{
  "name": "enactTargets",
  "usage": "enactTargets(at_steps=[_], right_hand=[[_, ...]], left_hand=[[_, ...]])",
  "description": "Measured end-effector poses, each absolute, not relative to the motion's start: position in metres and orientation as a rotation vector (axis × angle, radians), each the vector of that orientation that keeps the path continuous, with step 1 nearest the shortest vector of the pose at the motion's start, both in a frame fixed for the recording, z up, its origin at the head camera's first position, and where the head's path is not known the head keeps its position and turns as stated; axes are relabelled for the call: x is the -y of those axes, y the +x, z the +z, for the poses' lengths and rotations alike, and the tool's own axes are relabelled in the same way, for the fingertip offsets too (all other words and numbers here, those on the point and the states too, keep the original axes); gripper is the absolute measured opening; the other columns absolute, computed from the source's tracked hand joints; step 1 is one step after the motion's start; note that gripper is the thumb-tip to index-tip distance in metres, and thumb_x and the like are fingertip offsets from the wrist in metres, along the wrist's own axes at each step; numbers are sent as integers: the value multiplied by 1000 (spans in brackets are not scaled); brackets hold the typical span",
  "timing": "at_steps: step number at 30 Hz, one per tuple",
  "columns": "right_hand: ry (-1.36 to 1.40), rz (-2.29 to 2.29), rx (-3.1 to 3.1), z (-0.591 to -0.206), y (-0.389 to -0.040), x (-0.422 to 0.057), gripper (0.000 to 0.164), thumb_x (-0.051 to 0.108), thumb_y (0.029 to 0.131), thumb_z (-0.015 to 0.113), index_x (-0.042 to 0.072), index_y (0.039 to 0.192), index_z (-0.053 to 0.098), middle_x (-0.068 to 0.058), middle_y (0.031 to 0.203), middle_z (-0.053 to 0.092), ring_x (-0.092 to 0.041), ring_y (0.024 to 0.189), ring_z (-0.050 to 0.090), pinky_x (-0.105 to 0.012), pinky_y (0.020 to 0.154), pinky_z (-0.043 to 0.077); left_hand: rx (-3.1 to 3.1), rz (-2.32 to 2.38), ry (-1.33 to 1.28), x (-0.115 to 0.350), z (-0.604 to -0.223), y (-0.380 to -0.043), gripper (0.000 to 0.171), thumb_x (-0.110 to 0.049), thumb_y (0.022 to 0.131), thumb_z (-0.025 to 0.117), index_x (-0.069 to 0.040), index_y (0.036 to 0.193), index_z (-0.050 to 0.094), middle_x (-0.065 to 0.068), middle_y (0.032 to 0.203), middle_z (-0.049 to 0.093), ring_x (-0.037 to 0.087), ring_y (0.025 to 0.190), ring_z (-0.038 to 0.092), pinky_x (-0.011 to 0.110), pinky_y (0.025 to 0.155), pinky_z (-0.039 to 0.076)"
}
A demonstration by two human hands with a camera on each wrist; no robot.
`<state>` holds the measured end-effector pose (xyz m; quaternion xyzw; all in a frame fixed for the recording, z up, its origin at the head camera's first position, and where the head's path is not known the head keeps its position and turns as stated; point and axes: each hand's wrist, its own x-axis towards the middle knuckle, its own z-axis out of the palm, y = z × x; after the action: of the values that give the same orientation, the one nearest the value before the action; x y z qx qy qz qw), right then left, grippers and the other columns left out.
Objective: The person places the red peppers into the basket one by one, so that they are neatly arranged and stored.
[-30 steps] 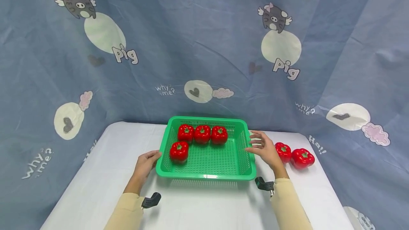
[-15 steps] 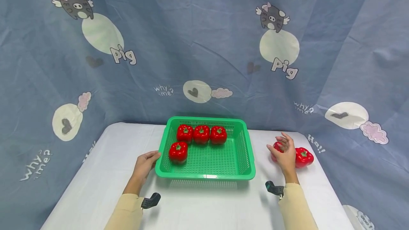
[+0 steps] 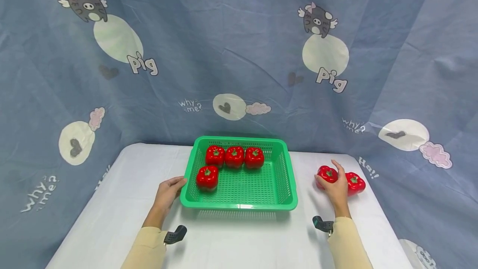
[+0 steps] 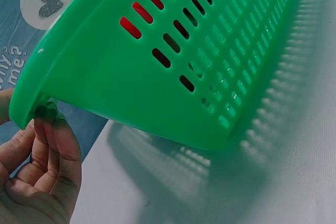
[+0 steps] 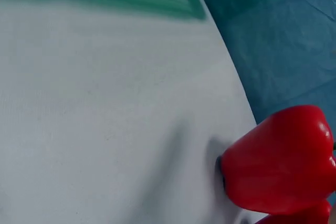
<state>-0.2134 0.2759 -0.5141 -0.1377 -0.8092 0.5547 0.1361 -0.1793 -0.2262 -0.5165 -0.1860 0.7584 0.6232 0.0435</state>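
My left hand (image 3: 167,197) grips the left rim of a green plastic basket (image 3: 246,206). In the left wrist view its fingers (image 4: 67,148) curl up under the basket's rim (image 4: 26,85). Several red bell peppers sit in the basket: a row along the back and one pepper (image 3: 207,178) in front at the left. Right of the basket, my right hand (image 3: 337,190) spreads thumb and fingers around a red bell pepper (image 3: 327,173) standing on the table; firm contact cannot be made out. The right wrist view shows that pepper (image 5: 281,161) but almost none of the hand.
Another red bell pepper (image 3: 355,183) lies just right of the right hand, partly covered by it. A white cloth covers the table (image 3: 239,244). Behind hangs a blue printed curtain (image 3: 179,53). The basket's right half shows bare mesh floor (image 3: 257,186).
My right hand has moved from the basket's right rim over to the nearer loose pepper and now lies around it. My left hand stays on the basket, which has not moved.
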Motion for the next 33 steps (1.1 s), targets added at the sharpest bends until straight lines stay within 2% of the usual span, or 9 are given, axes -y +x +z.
enactTargets(at_steps=[6, 14, 17, 24, 33], right_hand=[[-407, 1567, 2464, -516, -216, -278, 85, 9, 83, 74, 14, 152, 24, -20, 152, 28, -43, 138, 26, -61, 106, 33], [-374, 1522, 2597, -518, -218, -279, 92, 4, 83, 72, 4, 153, 12, -22, 153, 24, -41, 141, 21, -59, 112, 24], [-353, 1461, 2661, -519, -218, -278, 94, 3, 82, 71, 2, 153, 10, -24, 152, 23, -42, 140, 20, -61, 111, 24], [-310, 1266, 2791, -522, -222, -276, 92, 2, 83, 70, -1, 152, 10, -26, 146, 26, -46, 137, 19, -66, 107, 26], [-310, 1235, 2853, -521, -223, -278, 90, 4, 84, 71, 2, 153, 13, -27, 151, 20, -47, 138, 16, -67, 104, 30]], left_hand=[[-2302, 1940, -555, 225, -516, -180, 44, -22, 97, 58, 9, 128, 54, 13, 115, 65, 3, 80, 60, 19, 77, 51], [-2340, 1861, -571, 224, -515, -178, 47, -28, 98, 56, 7, 131, 52, 20, 125, 59, 6, 87, 60, 38, 97, 48], [-2331, 1864, -575, 225, -516, -178, 48, -28, 98, 56, 6, 131, 52, 21, 127, 58, 6, 88, 61, 40, 99, 47], [-2335, 1868, -577, 226, -518, -180, 47, -26, 98, 56, 7, 131, 51, 21, 127, 58, 4, 86, 60, 35, 95, 50], [-2322, 1881, -593, 224, -519, -179, 48, -27, 98, 56, 7, 132, 51, 22, 128, 57, 7, 88, 60, 41, 100, 46]])
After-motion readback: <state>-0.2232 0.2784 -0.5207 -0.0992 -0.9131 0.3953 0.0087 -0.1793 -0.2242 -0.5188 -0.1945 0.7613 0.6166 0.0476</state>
